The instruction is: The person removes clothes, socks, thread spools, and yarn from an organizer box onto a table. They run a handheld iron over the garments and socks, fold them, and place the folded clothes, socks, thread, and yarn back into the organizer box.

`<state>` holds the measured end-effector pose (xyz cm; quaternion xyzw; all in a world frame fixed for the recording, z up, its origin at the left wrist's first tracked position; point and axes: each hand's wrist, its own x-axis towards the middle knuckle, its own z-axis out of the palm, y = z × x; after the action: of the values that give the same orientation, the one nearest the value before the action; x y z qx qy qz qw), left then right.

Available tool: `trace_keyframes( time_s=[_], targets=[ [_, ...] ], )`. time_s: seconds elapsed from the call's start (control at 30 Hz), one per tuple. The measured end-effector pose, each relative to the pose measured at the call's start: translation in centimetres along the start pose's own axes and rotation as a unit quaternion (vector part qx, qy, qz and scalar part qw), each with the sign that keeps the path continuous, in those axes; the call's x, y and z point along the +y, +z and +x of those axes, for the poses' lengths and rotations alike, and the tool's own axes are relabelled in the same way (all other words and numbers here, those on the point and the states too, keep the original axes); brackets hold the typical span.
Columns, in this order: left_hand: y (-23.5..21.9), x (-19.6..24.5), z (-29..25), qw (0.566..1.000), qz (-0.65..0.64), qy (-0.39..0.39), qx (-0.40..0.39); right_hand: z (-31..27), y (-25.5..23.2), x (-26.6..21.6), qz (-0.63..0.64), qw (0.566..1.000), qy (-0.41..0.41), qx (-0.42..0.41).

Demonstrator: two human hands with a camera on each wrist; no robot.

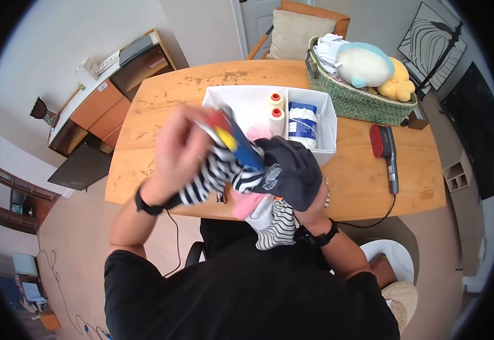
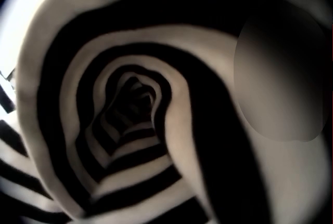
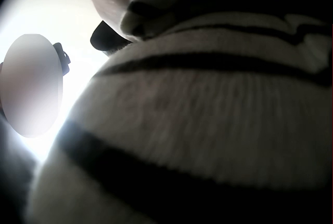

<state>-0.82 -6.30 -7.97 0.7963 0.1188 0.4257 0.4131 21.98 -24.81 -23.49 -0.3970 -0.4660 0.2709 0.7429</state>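
Note:
My left hand, blurred, is raised over the left part of the table. Its fingertips pinch the red end of a blue, red and yellow cloth. Below hangs a black-and-white striped cloth; the left wrist view looks into its striped tube. My right hand grips a bundle of clothes, its fingers mostly hidden. In this bundle are a dark grey cloth with a white print, a pink cloth and a thin-striped cloth. Striped knit fills the right wrist view.
A white box holds two red-capped bottles and a blue-and-white pack. Behind it stands a green woven basket with plush toys. A corded handheld device with a red head lies on the wooden table.

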Motion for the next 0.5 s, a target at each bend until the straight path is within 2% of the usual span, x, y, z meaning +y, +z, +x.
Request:
trace_keyframes(
  time_s=[0.03,0.07,0.1,0.17,0.2,0.23,0.27,0.3,0.37,0.4,0.5],
  targets=[
    [0.9,-2.4,-1.3,0.994,0.038,0.094,-0.039,0.3,0.2,0.2,0.019,0.999,0.025,-0.021],
    [2.0,-1.8,-2.7,0.991,0.061,0.103,-0.062,0.7,0.8,0.3,0.050,0.997,0.054,-0.021],
    [2.3,-0.9,-3.6,0.992,0.021,0.086,-0.088,1.2,1.5,-0.1,0.048,0.997,0.053,-0.021],
    [0.7,0.2,-3.8,0.973,0.104,0.168,-0.122,2.4,3.3,-2.4,0.206,0.976,0.058,-0.030],
    [0.6,1.2,-3.4,0.966,0.119,0.194,-0.126,3.4,4.2,-4.4,0.391,0.916,0.087,-0.032],
    [0.7,1.7,-3.0,0.958,0.133,0.218,-0.130,3.5,4.6,-4.1,0.391,0.915,0.094,-0.033],
    [1.0,0.7,-3.2,0.959,0.095,0.217,-0.158,3.6,5.0,-3.6,0.359,0.928,0.095,-0.038],
    [1.4,1.0,-4.5,0.966,0.113,0.152,-0.179,3.8,5.3,-3.1,0.327,0.940,0.092,-0.045],
    [3.3,0.0,-6.8,0.980,0.101,0.095,-0.143,4.2,5.8,-2.1,0.261,0.961,0.079,-0.053],
    [3.6,-0.1,-7.4,0.979,0.101,0.097,-0.146,4.3,6.0,-1.7,0.227,0.970,0.071,-0.053],
    [4.6,1.2,-7.5,0.995,0.038,0.004,-0.087,3.6,7.0,-1.2,0.145,0.987,0.034,-0.064]
  ],
)
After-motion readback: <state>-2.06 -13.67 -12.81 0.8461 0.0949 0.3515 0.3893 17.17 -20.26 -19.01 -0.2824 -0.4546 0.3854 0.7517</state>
